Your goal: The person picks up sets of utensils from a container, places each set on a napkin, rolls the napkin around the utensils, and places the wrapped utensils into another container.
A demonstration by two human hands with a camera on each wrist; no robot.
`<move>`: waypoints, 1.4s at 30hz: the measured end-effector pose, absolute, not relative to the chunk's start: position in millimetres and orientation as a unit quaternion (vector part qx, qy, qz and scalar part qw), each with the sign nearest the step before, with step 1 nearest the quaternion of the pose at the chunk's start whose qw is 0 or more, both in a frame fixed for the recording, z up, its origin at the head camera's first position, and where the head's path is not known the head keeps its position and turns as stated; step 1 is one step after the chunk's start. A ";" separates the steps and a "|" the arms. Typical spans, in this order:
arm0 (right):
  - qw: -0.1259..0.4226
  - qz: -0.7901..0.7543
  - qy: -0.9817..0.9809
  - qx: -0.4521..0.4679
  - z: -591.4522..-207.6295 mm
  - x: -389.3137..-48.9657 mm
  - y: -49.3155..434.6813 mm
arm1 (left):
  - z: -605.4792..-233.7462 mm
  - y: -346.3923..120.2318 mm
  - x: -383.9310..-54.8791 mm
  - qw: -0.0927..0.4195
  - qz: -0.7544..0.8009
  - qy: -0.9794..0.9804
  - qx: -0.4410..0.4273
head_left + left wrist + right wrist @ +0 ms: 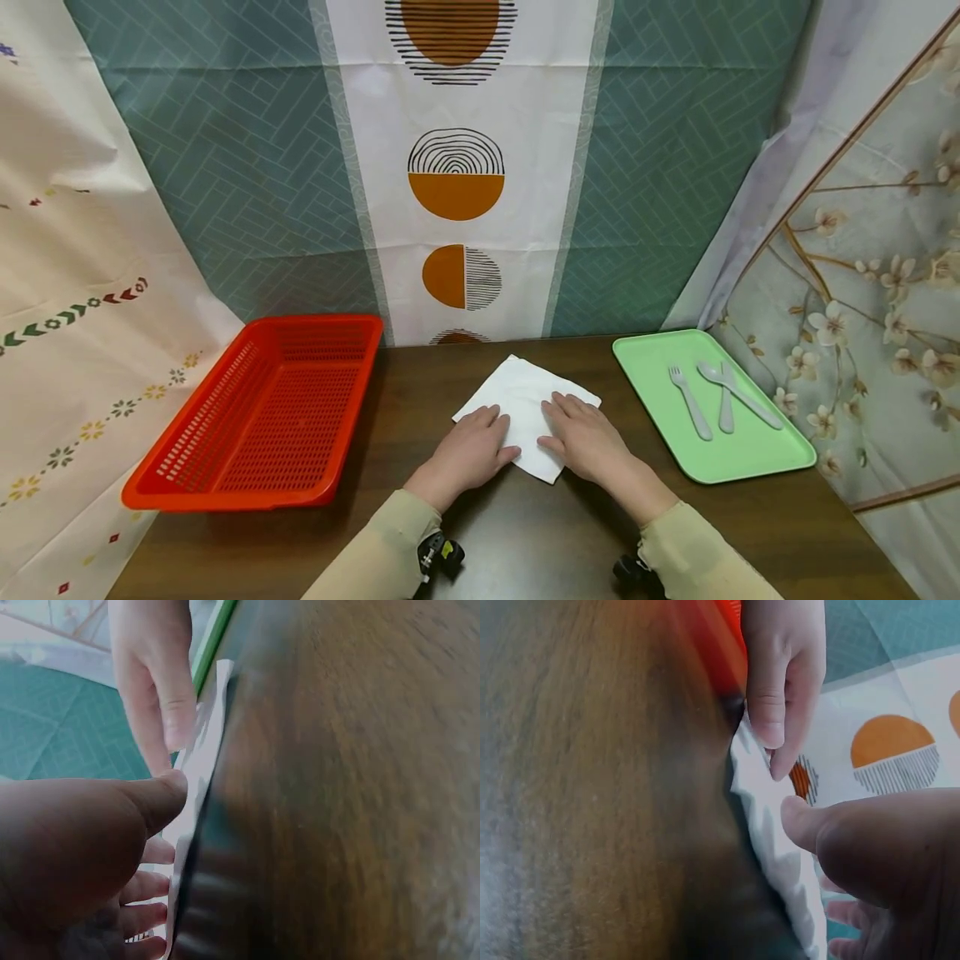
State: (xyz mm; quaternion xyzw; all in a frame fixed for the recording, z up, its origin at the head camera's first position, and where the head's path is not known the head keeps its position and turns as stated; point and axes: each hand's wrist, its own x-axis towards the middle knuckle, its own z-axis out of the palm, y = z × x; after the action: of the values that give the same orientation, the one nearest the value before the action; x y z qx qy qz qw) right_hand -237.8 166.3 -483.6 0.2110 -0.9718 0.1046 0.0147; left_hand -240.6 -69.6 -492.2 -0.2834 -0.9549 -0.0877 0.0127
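Note:
A white cloth (521, 385) lies spread on the brown wooden table between both hands, its corners pointing different ways. On its left side rests the left hand (471, 448), fingers extended over the fabric. The right hand (588, 437) lies over the right side, its fingers also stretched out. From the left wrist view, the cloth (201, 769) looks thin and low, with the left thumb near its edge. In the right wrist view the near edge of the cloth (761, 810) is slightly wrinkled. Neither hand grips it.
A red plastic basket (330, 467) with slotted walls stands at the left. To the right, a light green tray (660, 392) carries a grey fork (690, 404), a spoon (750, 402) and a knife (726, 410). Patterned curtains (465, 233) hang behind and at both sides.

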 end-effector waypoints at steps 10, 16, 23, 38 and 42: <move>-0.023 0.113 -0.969 0.218 -494.4 -234.3 168.1 | -492.8 -74.6 -237.4 -0.004 -0.060 -0.959 -0.278; -0.019 0.109 -0.968 0.226 -493.8 -229.8 164.1 | -493.5 -79.6 -230.8 0.000 -0.046 -0.962 -0.271; -0.021 0.105 -0.967 0.230 -494.8 -221.2 155.8 | -491.5 -87.2 -219.5 0.006 -0.037 -0.963 -0.266; -0.008 0.090 -0.965 0.247 -494.0 -201.5 145.7 | -490.8 -94.9 -201.0 0.035 -0.006 -0.963 -0.266; -0.003 0.094 -0.965 0.246 -495.6 -195.8 143.4 | -489.3 -93.7 -198.2 0.036 -0.003 -0.965 -0.260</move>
State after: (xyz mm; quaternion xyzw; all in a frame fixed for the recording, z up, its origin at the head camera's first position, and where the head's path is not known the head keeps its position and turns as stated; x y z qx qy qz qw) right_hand -195.8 143.4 -495.6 0.2460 -0.9647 0.0937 -0.0026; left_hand -198.2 -93.7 -489.3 -0.2599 -0.9650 -0.0028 0.0356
